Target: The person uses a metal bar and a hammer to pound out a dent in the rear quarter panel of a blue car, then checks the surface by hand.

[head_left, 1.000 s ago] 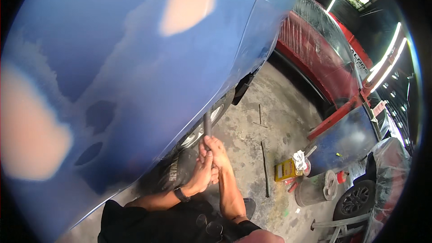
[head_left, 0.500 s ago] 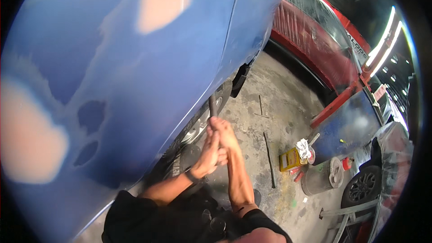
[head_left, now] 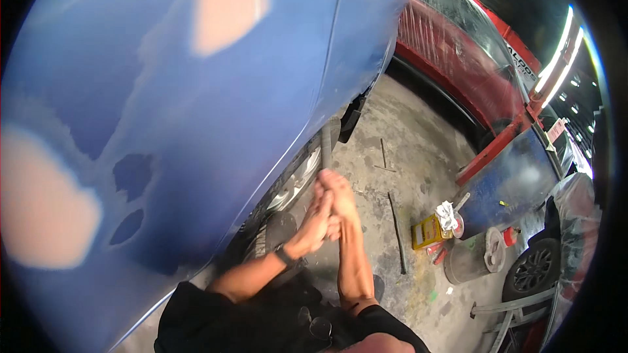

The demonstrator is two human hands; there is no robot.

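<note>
Both my hands are together beside the lower edge of a blue car body panel (head_left: pixel 216 104). My right hand (head_left: pixel 338 194) is closed around a dark bar (head_left: pixel 326 147), which runs up and away toward the wheel. Just below it, my left hand (head_left: pixel 315 227) is closed too, pressed against my right hand and wrist on the same bar. The bar's lower end is hidden by my hands, and its far end disappears at the panel's edge. Sanded patches and pale filler areas (head_left: pixel 49 202) mark the panel. Behind the bar, part of a wheel (head_left: pixel 297 180) shows.
On the concrete floor (head_left: pixel 366 222) lie a long dark rod (head_left: pixel 397 235) and a thin T-shaped rod (head_left: pixel 384 155). To the right stand a yellow can (head_left: pixel 428 232), a grey bucket (head_left: pixel 468 265) and a blue drum (head_left: pixel 510 170). A plastic-covered red car (head_left: pixel 451 59) is beyond.
My hands and the bar have shifted slightly right, and the bar stands more upright. The view has also moved a little.
</note>
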